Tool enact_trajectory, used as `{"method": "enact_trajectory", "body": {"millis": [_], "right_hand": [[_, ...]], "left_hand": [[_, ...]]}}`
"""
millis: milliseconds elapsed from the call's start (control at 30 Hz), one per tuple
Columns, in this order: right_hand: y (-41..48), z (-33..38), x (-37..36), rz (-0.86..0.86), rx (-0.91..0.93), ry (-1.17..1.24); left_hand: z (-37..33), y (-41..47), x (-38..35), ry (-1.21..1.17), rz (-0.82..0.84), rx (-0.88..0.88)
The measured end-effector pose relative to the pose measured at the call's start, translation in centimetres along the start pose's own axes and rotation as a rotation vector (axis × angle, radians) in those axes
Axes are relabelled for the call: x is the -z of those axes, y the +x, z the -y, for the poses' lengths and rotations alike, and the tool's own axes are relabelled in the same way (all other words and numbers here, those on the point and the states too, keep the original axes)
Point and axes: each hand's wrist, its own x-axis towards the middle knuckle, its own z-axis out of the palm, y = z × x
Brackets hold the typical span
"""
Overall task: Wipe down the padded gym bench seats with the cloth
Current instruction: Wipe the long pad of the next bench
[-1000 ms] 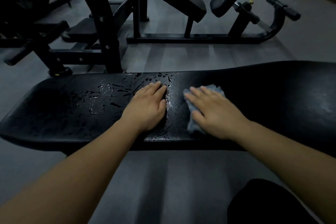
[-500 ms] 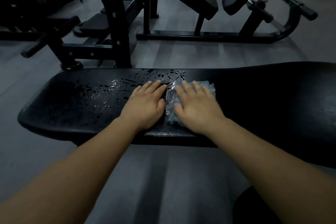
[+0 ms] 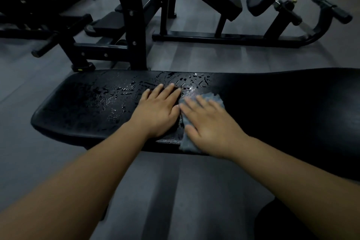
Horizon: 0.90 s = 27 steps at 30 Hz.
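cloth point(image 3: 187, 141) mostly under right hand point(image 3: 211, 125), bench point(image 3: 87, 103) cropped right

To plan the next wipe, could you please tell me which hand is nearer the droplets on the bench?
Left. The left hand lies flat among the droplets. The right hand presses the cloth beside it, at their right edge.

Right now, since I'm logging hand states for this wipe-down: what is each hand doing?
Left hand: open, flat on the wet bench pad.
Right hand: open, pressing the blue-grey cloth onto the pad.
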Motion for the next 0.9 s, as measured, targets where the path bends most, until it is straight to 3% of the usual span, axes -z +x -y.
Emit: {"method": "enact_trajectory", "body": {"millis": [100, 200, 300, 500, 633, 700, 767, 900], "right_hand": [[-2.0, -2.6, 0.4, 0.027, 0.065, 0.045], [2.4, -7.0, 0.5, -0.002, -0.187, 0.012], [7.9, -5.6, 0.3, -0.011, -0.322, 0.015], [3.4, -2.2, 0.4, 0.018, 0.017, 0.068], [6.8, -7.5, 0.7, 0.016, -0.203, 0.014], [10.3, -6.9, 0.5, 0.006, -0.304, -0.006], [11.8, -4.2, 0.2, 0.004, -0.265, 0.0], [7.0, -1.6, 0.1, 0.017, -0.012, 0.056]], "left_hand": [[0.2, 0.2, 0.0, -0.001, -0.017, -0.015], [0.3, 0.7, 0.4, 0.01, -0.038, -0.003], [0.3, 0.9, 0.6, 0.02, -0.093, -0.012], [0.8, 1.2, 0.0, -0.064, -0.068, 0.034], [0.6, 1.2, 0.0, -0.08, -0.047, 0.031], [0.8, 1.3, 0.0, -0.095, -0.062, 0.034], [1.0, 1.5, 0.0, -0.122, -0.069, 0.028], [2.7, 1.8, 0.8, -0.12, -0.026, -0.054]]}}
